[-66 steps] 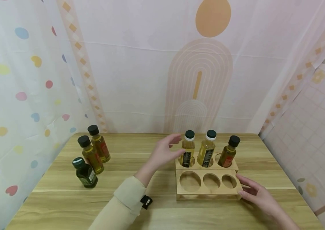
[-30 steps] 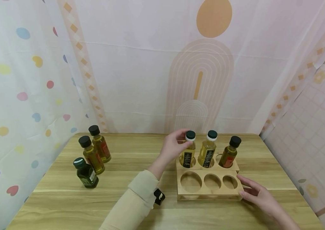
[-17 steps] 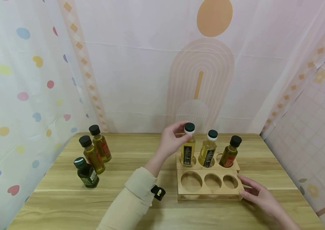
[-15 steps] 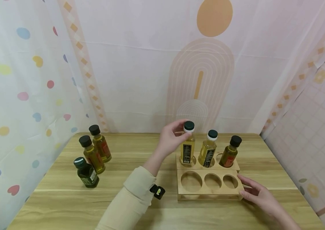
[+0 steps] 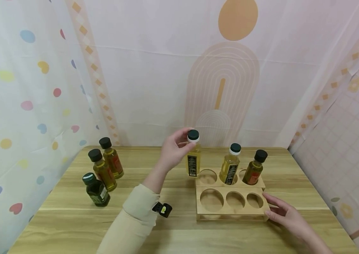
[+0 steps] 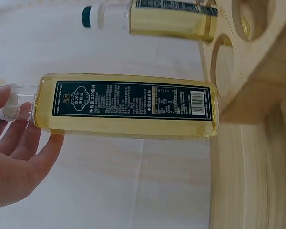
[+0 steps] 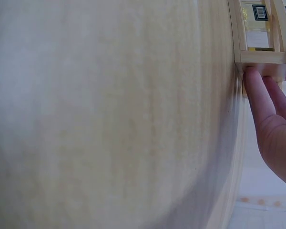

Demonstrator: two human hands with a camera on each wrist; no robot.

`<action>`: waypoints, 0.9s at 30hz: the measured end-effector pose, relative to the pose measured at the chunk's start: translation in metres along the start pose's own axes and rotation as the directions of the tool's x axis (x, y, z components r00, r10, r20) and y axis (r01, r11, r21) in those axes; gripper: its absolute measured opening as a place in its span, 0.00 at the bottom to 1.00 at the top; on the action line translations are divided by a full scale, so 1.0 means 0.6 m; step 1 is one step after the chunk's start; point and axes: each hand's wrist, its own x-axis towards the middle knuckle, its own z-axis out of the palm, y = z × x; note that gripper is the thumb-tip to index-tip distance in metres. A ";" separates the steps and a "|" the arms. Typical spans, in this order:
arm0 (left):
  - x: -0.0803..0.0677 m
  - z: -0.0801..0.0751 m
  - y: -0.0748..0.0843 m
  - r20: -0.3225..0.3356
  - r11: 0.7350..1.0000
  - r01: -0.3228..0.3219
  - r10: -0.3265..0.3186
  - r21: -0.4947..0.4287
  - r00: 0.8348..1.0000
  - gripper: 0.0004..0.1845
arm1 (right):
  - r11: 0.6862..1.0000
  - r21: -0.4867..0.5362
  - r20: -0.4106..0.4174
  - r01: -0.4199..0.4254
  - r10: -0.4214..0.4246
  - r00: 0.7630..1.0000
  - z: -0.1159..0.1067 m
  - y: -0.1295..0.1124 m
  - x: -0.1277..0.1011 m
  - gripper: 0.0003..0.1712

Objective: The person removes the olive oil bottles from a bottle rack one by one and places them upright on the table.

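Wooden, pale and long-grained, the tabletop has dotted and patterned curtains hung close to its left and far edges, and a pink checked cloth at its right. Near the left edge stand three small dark-capped bottles: a dark green glass bottle in front, then two amber oil bottles behind it, close together; their labels are too small to read. Between them and the rack lies a bare stretch of tabletop.

Next comes the left hand, which pinches the neck of a tall yellow oil bottle with a black label and dark cap, holding it upright in the air just left of the rack and clear of its holes. In the left wrist view the bottle's cap is hidden behind the fingers.

A light wooden two-tier bottle rack with six round holes stands right of centre. Its back left hole is empty; a second yellow oil bottle and a short amber bottle with a red label fill the other back holes. All three front holes are empty.

At the rack's front right corner the right hand rests with straight fingers against the wood, holding nothing. The right wrist view is largely blurred tabletop, the rack cut off at the frame's top. The forearm runs out of frame at the bottom right.
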 end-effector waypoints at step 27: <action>-0.054 -0.190 -0.057 -0.159 0.951 0.239 -0.210 0.194 0.965 0.23 | 1.000 0.002 0.026 -0.020 0.020 0.999 -0.004 -0.002 0.001 0.37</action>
